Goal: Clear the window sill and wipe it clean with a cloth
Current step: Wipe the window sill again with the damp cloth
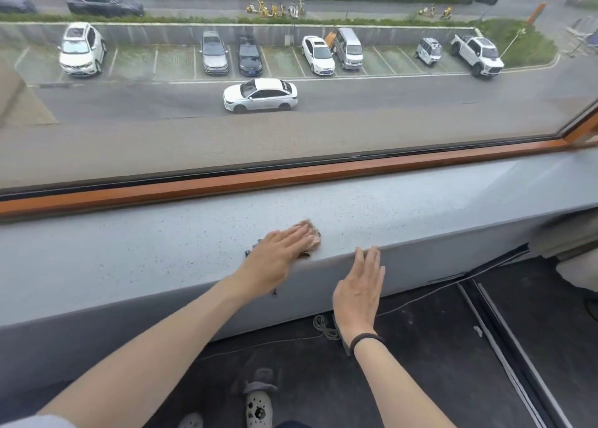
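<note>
A long grey speckled window sill (161, 249) runs across the view below an orange-brown window frame (291, 175). My left hand (278, 253) lies flat with straight fingers on a small tan and dark patterned cloth (312, 238), pressing it onto the sill near its front edge. Only the cloth's edges show around the fingers. My right hand (359, 291) is open, its fingertips touching the sill's front edge just right of the cloth. A dark band circles the right wrist.
The window glass (291, 120) above the sill looks onto a car park. A dark floor (420, 346) lies below with a thin cable (323, 327) and metal floor rails (504, 346) at the right. My shoe (259, 408) shows at the bottom.
</note>
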`<action>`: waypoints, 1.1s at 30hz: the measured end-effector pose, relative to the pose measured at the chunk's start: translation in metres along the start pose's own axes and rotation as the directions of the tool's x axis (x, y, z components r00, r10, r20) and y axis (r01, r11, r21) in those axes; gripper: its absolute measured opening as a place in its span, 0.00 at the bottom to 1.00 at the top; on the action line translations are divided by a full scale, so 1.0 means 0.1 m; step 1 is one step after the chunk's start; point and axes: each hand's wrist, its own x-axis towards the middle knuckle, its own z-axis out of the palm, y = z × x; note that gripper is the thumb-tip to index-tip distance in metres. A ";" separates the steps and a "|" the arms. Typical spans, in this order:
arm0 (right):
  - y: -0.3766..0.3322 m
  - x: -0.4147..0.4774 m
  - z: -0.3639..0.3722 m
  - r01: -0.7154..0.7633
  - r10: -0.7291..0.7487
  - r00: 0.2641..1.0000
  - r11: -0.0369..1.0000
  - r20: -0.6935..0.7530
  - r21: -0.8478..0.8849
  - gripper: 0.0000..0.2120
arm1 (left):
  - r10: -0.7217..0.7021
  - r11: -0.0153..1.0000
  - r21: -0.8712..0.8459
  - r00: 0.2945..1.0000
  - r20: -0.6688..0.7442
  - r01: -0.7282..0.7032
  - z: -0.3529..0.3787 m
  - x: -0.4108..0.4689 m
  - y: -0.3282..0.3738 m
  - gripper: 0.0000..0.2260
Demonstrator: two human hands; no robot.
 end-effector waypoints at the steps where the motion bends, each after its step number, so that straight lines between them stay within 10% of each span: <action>1: -0.04 -0.04 0.03 0.014 -0.014 1.000 1.000 0.002 -0.011 0.33 | -0.082 0.996 0.027 0.996 -0.019 0.082 -0.08 -0.16 -0.24 0.28; 6: -0.48 -0.27 0.16 0.139 -0.139 0.990 0.990 0.006 0.036 0.36 | -0.480 0.869 0.040 0.861 -0.168 0.493 -0.31 -0.50 -0.52 0.27; 13: -1.09 -0.61 0.34 0.397 -0.399 0.913 0.917 0.084 0.038 0.44 | -0.165 0.980 0.089 0.979 -0.117 0.176 -0.48 -1.39 -0.52 0.33; 21: -1.99 -1.00 0.47 0.593 -0.594 0.795 0.803 0.124 0.051 0.45 | -0.685 0.684 0.027 0.654 -0.320 0.729 -1.06 -2.28 -1.48 0.21; 27: -2.36 -1.14 0.62 0.742 -0.729 0.666 0.670 0.159 -0.034 0.44 | -0.395 0.904 0.096 0.899 -0.190 0.417 -1.14 -2.68 -1.44 0.28; 33: -2.50 -1.24 0.72 0.704 -0.683 0.706 0.705 0.189 -0.085 0.43 | -0.805 0.524 0.014 0.501 -0.318 0.851 -1.68 -3.27 -2.24 0.22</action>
